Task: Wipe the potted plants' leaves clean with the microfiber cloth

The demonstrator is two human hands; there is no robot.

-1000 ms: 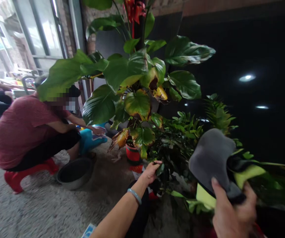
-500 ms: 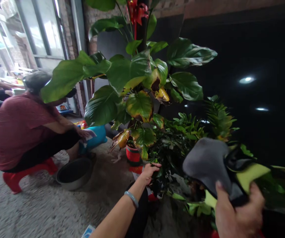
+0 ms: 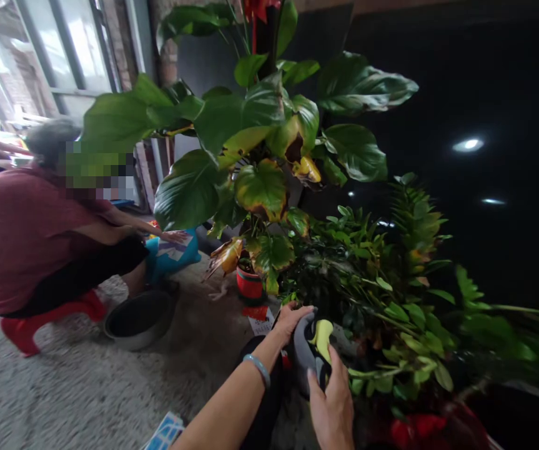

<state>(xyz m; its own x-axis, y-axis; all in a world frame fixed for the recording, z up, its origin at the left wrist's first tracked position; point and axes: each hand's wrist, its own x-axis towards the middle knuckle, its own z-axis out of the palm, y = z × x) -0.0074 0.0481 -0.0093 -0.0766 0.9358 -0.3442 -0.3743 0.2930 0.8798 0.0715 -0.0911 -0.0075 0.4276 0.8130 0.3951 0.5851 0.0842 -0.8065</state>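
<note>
Both hands meet low in the frame, right at the base of the bushy plant (image 3: pixel 367 275). The left hand (image 3: pixel 292 319) reaches forward on a long, outstretched arm, a pale blue bangle (image 3: pixel 257 369) on the wrist, fingers curled loosely over the top edge of the cloth (image 3: pixel 313 350); whether it actually pinches the fabric cannot be told. The right hand (image 3: pixel 332 409) comes up from the bottom edge, back of the hand to the camera, thumb and fingers clamped on the cloth from below. The cloth is grey with a yellow-green patch and a dark trim, bunched between the two hands and pressed in against the lower leaves.

Writing? A white slip of paper (image 3: pixel 262 325) lies on the floor just left of the left hand, under a red tag, print too small to read. A blue-and-white printed card (image 3: pixel 166 431) pokes in at the bottom edge, also unreadable.

Behind the hands stands a small red pot (image 3: pixel 249 284) under the big-leaved plant (image 3: pixel 232 137), its lower leaves yellow and brown. Off to the left another person in a dark red shirt (image 3: pixel 20 244) crouches on a red stool (image 3: pixel 23 328), one hand on a blue bag (image 3: pixel 170 256), with a grey metal bowl (image 3: pixel 138 319) on the speckled floor beside them.
</note>
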